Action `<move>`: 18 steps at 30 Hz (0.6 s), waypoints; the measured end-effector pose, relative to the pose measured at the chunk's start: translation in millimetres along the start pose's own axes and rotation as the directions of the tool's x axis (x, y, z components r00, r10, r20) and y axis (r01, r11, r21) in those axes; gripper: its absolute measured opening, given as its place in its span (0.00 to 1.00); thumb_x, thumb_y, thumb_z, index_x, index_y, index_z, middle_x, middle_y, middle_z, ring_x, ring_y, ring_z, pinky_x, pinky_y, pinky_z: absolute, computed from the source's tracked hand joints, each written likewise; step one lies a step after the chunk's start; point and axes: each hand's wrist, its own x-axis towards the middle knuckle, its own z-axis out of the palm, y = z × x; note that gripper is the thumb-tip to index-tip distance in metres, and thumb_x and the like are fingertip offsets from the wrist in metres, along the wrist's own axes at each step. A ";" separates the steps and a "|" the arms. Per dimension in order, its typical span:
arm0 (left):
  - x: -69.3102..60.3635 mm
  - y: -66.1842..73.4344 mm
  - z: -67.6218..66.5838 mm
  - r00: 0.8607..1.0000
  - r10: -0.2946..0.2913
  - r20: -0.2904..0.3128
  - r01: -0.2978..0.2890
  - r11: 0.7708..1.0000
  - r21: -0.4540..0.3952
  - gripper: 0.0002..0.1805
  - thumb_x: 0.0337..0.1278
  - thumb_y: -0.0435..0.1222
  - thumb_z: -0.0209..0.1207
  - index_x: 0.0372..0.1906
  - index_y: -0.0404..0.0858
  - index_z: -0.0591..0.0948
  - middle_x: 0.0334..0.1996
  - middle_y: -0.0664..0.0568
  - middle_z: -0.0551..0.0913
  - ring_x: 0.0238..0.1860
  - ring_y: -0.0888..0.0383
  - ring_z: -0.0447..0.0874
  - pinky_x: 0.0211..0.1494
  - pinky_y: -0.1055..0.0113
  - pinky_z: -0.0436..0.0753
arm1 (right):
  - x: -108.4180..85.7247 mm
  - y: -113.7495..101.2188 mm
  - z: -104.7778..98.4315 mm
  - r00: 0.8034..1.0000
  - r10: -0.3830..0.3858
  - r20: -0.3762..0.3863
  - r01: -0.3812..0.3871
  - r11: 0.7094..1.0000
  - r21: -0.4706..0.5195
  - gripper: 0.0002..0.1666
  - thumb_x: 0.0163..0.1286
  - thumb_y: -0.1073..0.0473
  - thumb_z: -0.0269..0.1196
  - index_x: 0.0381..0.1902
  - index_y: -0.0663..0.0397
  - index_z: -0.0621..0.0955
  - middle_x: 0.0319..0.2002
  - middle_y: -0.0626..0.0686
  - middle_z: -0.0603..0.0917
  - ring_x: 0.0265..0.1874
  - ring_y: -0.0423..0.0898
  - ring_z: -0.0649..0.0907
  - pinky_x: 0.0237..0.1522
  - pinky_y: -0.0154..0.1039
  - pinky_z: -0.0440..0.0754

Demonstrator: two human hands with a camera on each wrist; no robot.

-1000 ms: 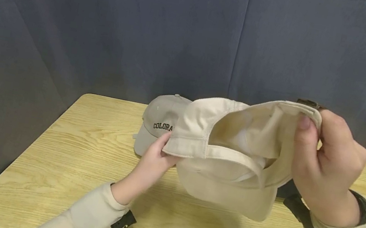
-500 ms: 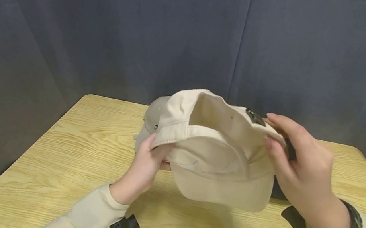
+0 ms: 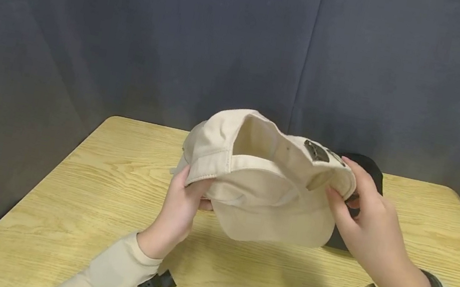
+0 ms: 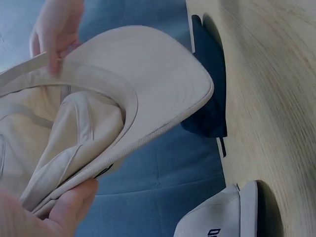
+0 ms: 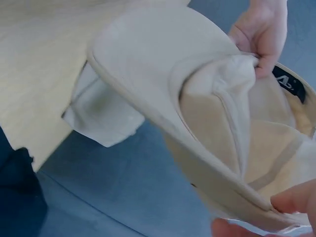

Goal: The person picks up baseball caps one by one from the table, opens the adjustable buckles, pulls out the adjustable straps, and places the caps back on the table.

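A cream baseball cap (image 3: pixel 275 225) is held above the table, its inside and back opening toward me. My left hand (image 3: pixel 175 210) grips its left edge band, thumb outside and fingers partly hidden under the fabric. At the other side my right hand (image 3: pixel 374 234) pinches the band between thumb and fingers, beside a dark metal buckle (image 3: pixel 316 151) on the strap. Both wrist views look into the crown (image 4: pixel 98 118) past the sweatband. A dark label (image 5: pixel 290 84) shows inside, near the left hand in the right wrist view.
Behind the held cap, a light grey cap (image 4: pixel 215 217) with dark lettering sits on the wooden table (image 3: pixel 88 201), mostly covered in the head view. A black cap (image 3: pixel 367 169) stands behind my right hand. Dark curtains (image 3: pixel 229 37) hang beyond the table.
The right hand has moved left and down, bringing its side of the cap inward and turning the buckle into view. The left hand has shifted slightly left, so the cap now covers the grey one's lettering.
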 end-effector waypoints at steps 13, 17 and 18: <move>0.8 4.4 -0.6 1.000 -0.004 -0.030 0.005 1.000 0.016 0.12 0.70 0.29 0.49 0.54 0.28 0.72 0.36 0.48 0.76 0.31 0.59 0.81 0.32 0.67 0.82 | -12.9 10.4 12.1 0.987 0.081 0.135 -0.091 0.993 0.073 0.09 0.65 0.74 0.60 0.39 0.57 0.75 0.13 0.39 0.68 0.11 0.32 0.68 0.12 0.29 0.64; -1.1 3.4 -1.4 1.000 -0.026 0.009 0.026 0.999 0.043 0.16 0.69 0.29 0.51 0.58 0.29 0.69 0.41 0.48 0.75 0.37 0.59 0.80 0.39 0.65 0.81 | -12.9 11.4 15.4 0.986 0.106 0.128 -0.122 0.985 0.125 0.07 0.67 0.74 0.59 0.36 0.58 0.75 0.11 0.38 0.70 0.11 0.34 0.72 0.11 0.29 0.65; -1.9 2.9 -1.6 0.999 -0.029 0.017 0.029 0.998 0.053 0.18 0.68 0.29 0.51 0.60 0.29 0.69 0.42 0.48 0.75 0.39 0.60 0.80 0.41 0.64 0.80 | -13.0 11.6 15.9 0.985 0.114 0.126 -0.130 0.983 0.133 0.07 0.67 0.73 0.59 0.35 0.58 0.75 0.11 0.39 0.70 0.10 0.34 0.72 0.11 0.29 0.65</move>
